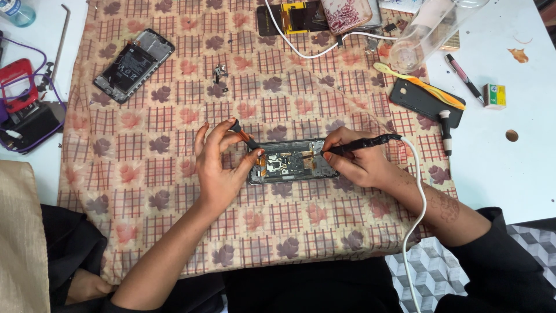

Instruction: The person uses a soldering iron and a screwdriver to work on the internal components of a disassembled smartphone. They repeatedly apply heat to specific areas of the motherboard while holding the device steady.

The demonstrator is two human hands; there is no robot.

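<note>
Nearest the camera, two dark-sleeved forearms came up over the patterned cloth [174, 191] covering the tabletop [504, 168]. The left hand [223, 162] pinched a small black-and-orange tool [246, 136] between thumb and forefinger, other fingers fanned out, its tip at the left end of the opened phone [292, 162]. The right hand [356, 159] was closed pen-style on a black corded iron [365, 143], its tip touching the exposed board near the middle; the white cord [420, 208] ran back off the near edge.

The risks, as a judgement: that cord looked liable to snag on the right forearm and drag the tip across the board, and the phone lay loose on soft cloth, so a push from either tool could slide it.

Farther out lay a second opened phone [134, 65] at left, loose small parts [220, 74] mid-cloth, a dark back cover [425, 101] with a yellow toothbrush [420, 86] across it at right. Beyond: a clear plastic bottle [431, 29], a pen [463, 76] on the white tabletop, and a red-and-black device [20, 98] at far left.
</note>
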